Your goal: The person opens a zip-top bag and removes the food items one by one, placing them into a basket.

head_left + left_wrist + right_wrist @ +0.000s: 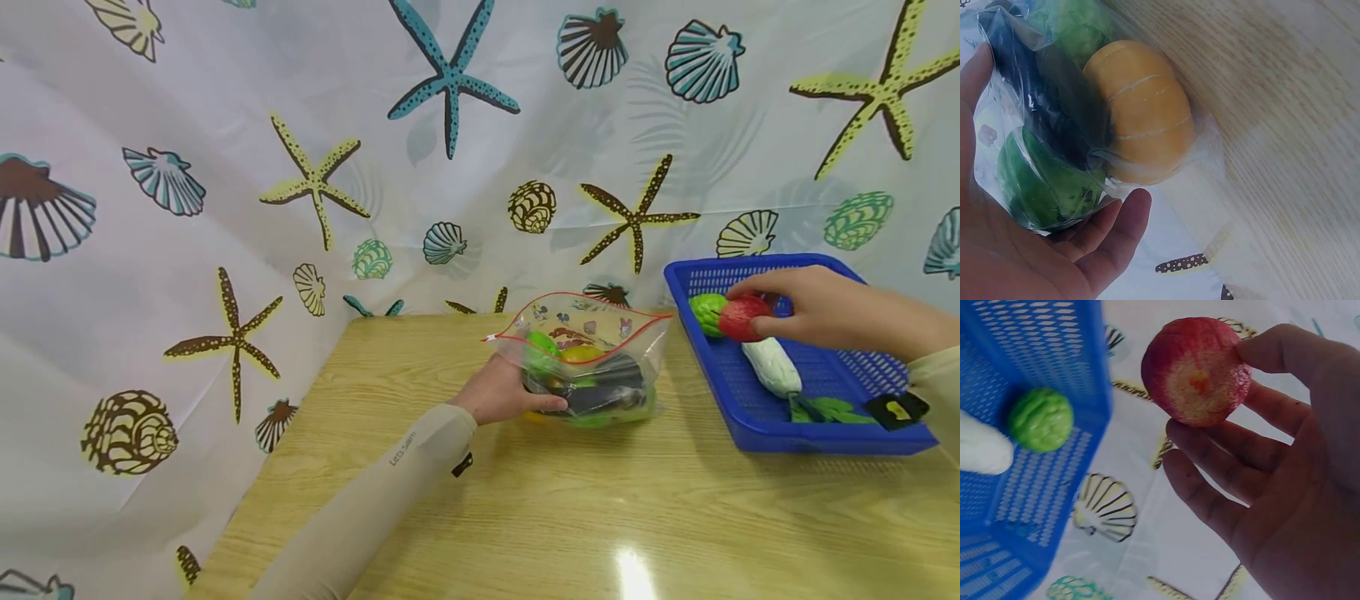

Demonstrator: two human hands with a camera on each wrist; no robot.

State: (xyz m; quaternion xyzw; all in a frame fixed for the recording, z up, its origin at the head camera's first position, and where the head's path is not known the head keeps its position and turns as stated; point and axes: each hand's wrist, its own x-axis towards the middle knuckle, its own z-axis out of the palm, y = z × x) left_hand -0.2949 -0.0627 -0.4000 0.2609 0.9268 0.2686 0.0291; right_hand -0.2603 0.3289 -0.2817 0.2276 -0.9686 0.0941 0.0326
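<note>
Red fruit (1194, 356) is pinched in a half-curled right hand (817, 306).

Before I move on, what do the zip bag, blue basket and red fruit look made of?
Zip bag: plastic film; see-through, shiny, creased.
Blue basket: probably rigid moulded plastic, lightly glossy, with regular perforations.
Red fruit: finely wrinkled, low-sheen surface; possibly moulded foam or plastic, though looks alone can't settle it.

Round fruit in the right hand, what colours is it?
The round fruit is red with a yellowish patch; clearest in the right wrist view.

Wood-grain table (570, 508) under clear bag (600, 392) and blue basket (825, 438)
</note>
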